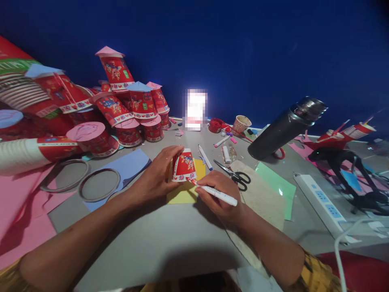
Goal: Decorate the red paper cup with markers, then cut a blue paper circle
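My left hand [162, 170] is closed around the left side of a red paper cup [184, 164], which stands upside down with its white patterned rim at the bottom. In my right hand [220, 192] is a white marker [218, 194], its red tip against the cup near the rim. Beneath the cup lies a sheet of yellow paper [182, 196]. Just beyond my right hand rest black-handled scissors [235, 175] and a marker with a blue cap [205, 157].
Red cups with paper tops [141, 103] are piled at the left, near bangles [99, 184] and blue paper [133, 164]. A black flask [285, 127], green paper [281, 188] and a white power strip [323, 207] are on the right. A bright blurred screen [196, 109] stands at the back.
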